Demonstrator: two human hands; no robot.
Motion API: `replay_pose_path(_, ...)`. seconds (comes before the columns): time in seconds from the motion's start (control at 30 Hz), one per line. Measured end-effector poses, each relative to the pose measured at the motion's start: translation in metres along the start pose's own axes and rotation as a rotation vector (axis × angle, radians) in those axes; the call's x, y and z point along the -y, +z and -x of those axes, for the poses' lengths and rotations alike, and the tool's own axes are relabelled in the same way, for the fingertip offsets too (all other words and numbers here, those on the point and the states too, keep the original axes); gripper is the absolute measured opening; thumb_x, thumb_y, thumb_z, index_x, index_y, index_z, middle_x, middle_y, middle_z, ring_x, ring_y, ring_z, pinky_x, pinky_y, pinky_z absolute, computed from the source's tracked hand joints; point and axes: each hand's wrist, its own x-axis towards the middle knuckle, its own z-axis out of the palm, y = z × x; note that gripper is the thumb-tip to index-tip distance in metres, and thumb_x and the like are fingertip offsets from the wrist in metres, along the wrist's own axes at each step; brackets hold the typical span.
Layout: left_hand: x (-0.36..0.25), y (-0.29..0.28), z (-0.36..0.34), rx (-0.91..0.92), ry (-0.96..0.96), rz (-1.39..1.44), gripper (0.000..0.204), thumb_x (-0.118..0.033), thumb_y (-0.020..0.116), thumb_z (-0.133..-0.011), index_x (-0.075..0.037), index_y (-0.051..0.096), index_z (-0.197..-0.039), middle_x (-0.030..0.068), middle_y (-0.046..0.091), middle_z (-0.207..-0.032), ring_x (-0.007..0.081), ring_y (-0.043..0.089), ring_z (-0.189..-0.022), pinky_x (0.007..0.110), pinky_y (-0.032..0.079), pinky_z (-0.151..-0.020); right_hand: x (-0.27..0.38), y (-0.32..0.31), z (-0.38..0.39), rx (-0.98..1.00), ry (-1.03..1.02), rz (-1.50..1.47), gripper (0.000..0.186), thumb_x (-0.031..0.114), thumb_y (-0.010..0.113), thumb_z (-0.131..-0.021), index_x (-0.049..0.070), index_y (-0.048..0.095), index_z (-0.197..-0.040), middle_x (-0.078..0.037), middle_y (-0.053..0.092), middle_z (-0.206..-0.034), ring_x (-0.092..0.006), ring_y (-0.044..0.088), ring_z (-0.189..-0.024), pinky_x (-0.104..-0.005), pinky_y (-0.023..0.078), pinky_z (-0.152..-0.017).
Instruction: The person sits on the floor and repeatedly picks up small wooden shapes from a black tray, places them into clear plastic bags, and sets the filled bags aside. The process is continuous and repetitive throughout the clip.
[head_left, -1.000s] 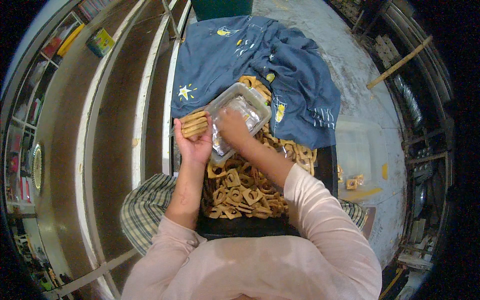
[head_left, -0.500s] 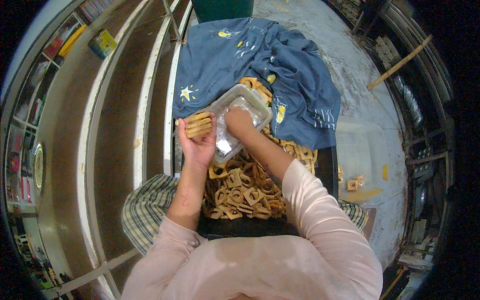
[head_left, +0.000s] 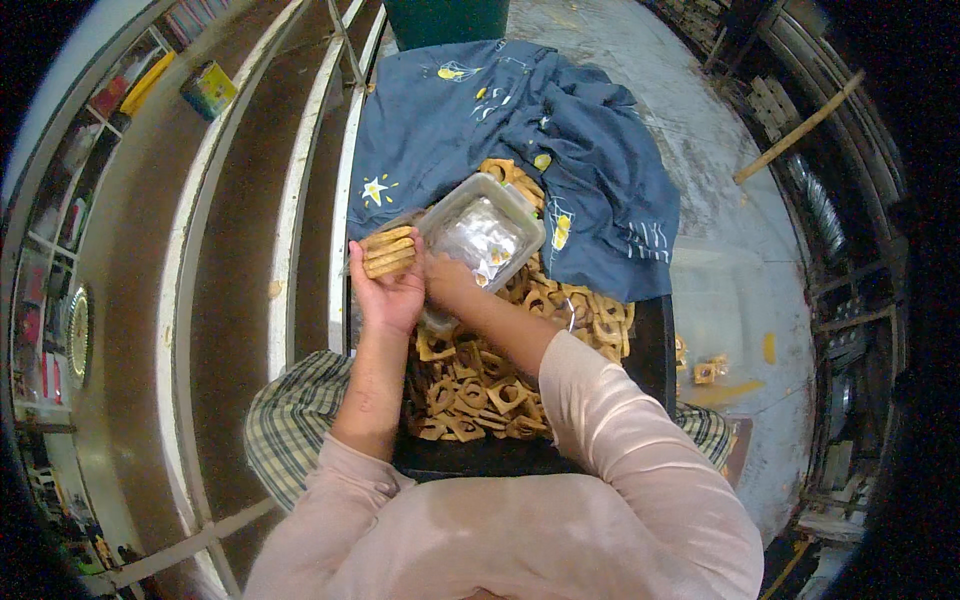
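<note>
At the centre of the head view, I see the left hand [head_left: 392, 300] gripping a stack of tan squares [head_left: 388, 254] around its sides, presumably so the pieces stay aligned. Close beside it, the right hand [head_left: 450, 282] is at the clear container [head_left: 537, 232]; I can't tell whether it's closed. Shiny wrappers [head_left: 480, 236] lie inside, seemingly within easy reach. Below, a heap of holed pieces [head_left: 470, 395] fills a black crate [head_left: 655, 340]; blue cloth [head_left: 450, 130] drapes beyond, with grey floor [head_left: 715, 195] at right.
</note>
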Motion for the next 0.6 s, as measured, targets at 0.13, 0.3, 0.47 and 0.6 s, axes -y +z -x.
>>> replay_pose_path(0.13, 0.002, -0.001, -0.001, 0.001, -0.007, -0.046, 0.049, -0.041, 0.051, -0.081, 0.002, 0.043, -0.105, 0.0196, 0.05, -0.104, 0.0338, 0.053, -0.093, 0.042, 0.048, -0.082, -0.007, -0.008, 0.0, 0.017, 0.06, -0.077, 0.019, 0.014, 0.045, -0.076, 0.003, 0.06, -0.081, -0.017, 0.059, -0.083, -0.031, 0.059, -0.076, -0.041, 0.048, -0.064)
replay_pose_path(0.3, 0.005, -0.005, -0.003, 0.014, 0.015, -0.088, 0.05, -0.043, 0.05, -0.082, 0.002, 0.045, -0.104, 0.019, 0.051, -0.102, 0.0332, 0.053, -0.093, 0.041, 0.048, -0.082, -0.027, -0.049, -0.002, 0.094, 0.052, -0.005, 0.016, 0.012, 0.05, -0.071, 0.005, 0.062, -0.079, -0.018, 0.06, -0.08, -0.0311, 0.06, -0.074, -0.0415, 0.049, -0.063)
replay_pose_path(0.47, 0.007, -0.009, -0.006, 0.018, -0.045, -0.033, 0.05, -0.044, 0.049, -0.082, 0.002, 0.046, -0.103, 0.0188, 0.051, -0.102, 0.0327, 0.053, -0.094, 0.042, 0.047, -0.082, -0.043, -0.071, 0.004, -0.15, 0.144, -0.182, 0.016, 0.017, 0.058, -0.068, 0.007, 0.065, -0.079, -0.014, 0.061, -0.077, -0.0324, 0.059, -0.073, -0.0412, 0.046, -0.067)
replay_pose_path(0.6, 0.008, -0.01, -0.006, 0.028, -0.037, -0.047, 0.05, -0.043, 0.05, -0.082, 0.002, 0.045, -0.104, 0.0188, 0.05, -0.104, 0.0331, 0.052, -0.094, 0.042, 0.047, -0.082, -0.054, -0.076, 0.007, -0.276, 0.251, -0.498, 0.017, 0.021, 0.062, -0.069, 0.006, 0.065, -0.077, -0.013, 0.061, -0.072, -0.0267, 0.058, -0.068, -0.037, 0.045, -0.062)
